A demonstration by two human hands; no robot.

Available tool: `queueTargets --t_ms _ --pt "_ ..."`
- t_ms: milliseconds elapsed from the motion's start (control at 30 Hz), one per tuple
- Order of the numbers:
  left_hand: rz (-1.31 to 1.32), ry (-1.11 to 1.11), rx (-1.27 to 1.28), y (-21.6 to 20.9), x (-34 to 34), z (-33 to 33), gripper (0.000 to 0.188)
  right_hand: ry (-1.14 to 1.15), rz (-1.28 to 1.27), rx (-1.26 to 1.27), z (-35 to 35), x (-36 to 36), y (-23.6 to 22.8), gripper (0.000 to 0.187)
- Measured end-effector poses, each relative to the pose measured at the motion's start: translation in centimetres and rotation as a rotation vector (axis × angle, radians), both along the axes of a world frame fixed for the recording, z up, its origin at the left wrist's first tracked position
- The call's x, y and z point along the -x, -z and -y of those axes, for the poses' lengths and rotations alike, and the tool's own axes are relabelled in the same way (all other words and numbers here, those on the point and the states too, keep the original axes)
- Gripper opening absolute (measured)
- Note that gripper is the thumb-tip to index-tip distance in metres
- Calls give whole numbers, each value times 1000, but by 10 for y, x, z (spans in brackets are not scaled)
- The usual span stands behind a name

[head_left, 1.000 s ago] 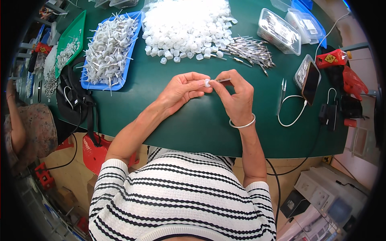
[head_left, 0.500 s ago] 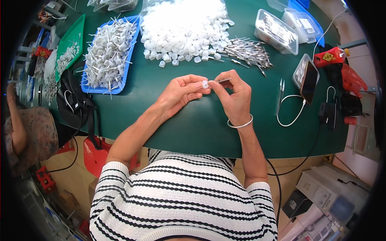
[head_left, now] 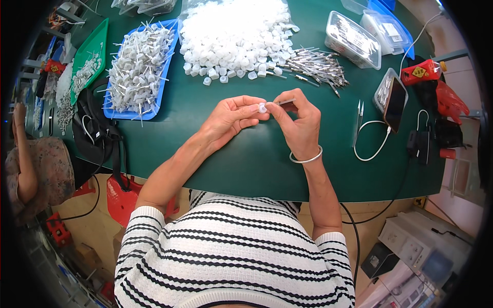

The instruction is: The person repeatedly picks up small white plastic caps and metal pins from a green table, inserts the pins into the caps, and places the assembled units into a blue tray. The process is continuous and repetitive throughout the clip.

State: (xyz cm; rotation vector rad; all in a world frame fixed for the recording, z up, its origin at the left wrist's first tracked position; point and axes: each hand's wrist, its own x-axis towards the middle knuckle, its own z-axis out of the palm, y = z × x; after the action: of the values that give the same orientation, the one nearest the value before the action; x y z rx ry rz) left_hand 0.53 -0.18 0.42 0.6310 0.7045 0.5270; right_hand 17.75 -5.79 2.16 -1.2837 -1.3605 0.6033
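Observation:
Over the green table [head_left: 246, 169], my left hand [head_left: 231, 117] pinches a small white plastic cap [head_left: 262, 108] between thumb and fingers. Close beside it, my right hand [head_left: 299, 119] is closed on a thin metal pin [head_left: 286, 101], whose inner end is hidden by the fingers near the cap. Whether pin and cap are joined I cannot tell. Beyond my hands lies a heap of loose white caps [head_left: 231, 36] on a clear plastic bag. Just right of it, metal pins [head_left: 321, 66] are spread in a pile.
A blue tray [head_left: 163, 91] of capped pins stands left, by a black bag [head_left: 92, 123]. At right are tweezers [head_left: 359, 120], a phone [head_left: 394, 108] with a white cable, and a clear box [head_left: 354, 40] of pins. Another person's arm [head_left: 24, 159] shows far left.
My hands stay almost still, with the cap and pin held in the same place. At the far left, the other person's arm has shifted slightly.

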Motion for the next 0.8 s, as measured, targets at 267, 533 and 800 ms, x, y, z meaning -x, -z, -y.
queueTargets --t_ms 267,533,800 --pt "-3 3 -12 0 0 0 23 -33 42 41 2 -2 -5 12" --pt "-31 9 -48 -1 -2 2 22 -49 195 -66 0 -4 -8 17" --pt "-64 16 -69 -3 -3 1 21 -11 222 -90 -1 -3 -7 17"
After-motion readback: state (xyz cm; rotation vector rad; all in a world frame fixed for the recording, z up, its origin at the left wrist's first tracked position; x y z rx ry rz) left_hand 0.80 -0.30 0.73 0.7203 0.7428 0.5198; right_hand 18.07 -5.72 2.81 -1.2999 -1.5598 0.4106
